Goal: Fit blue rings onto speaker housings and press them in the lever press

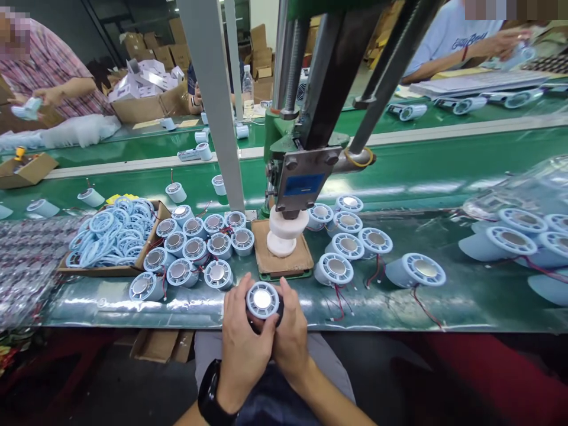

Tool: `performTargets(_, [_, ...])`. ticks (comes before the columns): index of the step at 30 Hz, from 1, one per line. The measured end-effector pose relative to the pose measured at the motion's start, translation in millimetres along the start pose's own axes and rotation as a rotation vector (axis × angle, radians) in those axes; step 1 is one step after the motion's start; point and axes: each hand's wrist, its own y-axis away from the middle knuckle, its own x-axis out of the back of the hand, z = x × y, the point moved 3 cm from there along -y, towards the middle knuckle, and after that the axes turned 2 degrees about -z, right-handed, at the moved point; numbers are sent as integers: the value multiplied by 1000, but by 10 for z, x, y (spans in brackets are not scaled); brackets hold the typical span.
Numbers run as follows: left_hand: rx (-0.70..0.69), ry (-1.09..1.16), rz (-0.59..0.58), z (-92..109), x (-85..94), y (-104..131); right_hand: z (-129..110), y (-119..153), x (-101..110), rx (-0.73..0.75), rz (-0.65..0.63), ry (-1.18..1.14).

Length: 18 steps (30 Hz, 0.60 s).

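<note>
Both of my hands are wrapped round one light blue round part (pixel 262 300) with a silver disc in its ringed face, held at the bench's front edge. My left hand (pixel 244 331), with a black band on the wrist, grips it from the left, its thumb on the lower rim. My right hand (pixel 290 331) closes on it from the right. Just beyond them is a press with a white round head (pixel 288 225) over a white round base (pixel 281 244) on a brown board (pixel 260 254). Similar blue parts (pixel 194 249) stand left of the press, and others (pixel 336 269) stand right of it.
A cardboard box (pixel 153 245) at the left holds many blue rings (pixel 102 222). More blue housings (pixel 510 242) lie at the far right beside clear plastic. A grey post (pixel 217 106) rises behind the bench. Across the green belt (pixel 421 160), other people handle pieces.
</note>
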Motion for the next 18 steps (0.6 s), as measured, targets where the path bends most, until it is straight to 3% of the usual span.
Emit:
performTargets(5, [-69,43,-68,-100,-96,42,46,-9,30,41,-172,-30])
performTargets(7, [-79,82,-92,-174,-129,34,96,-98,129,68,-341,-65])
performTargets(9, [-70,125,-118,-219,-126,-25,111,-285,326,86,-582,-66])
performTargets(11, [-57,153,-159,-195,-67,-148,43,-638,658,128,-652,-5])
performTargets(12, [-56,159,-178,-154,-17,-233,-31,-892,864,174,-572,35])
performTargets(15, [-69,161,-175,44,169,-557,-345,-1866,1486,339,-106,126])
performTargets(18, [-100,177,-145,262,246,-895,-621,-2893,1844,430,203,141])
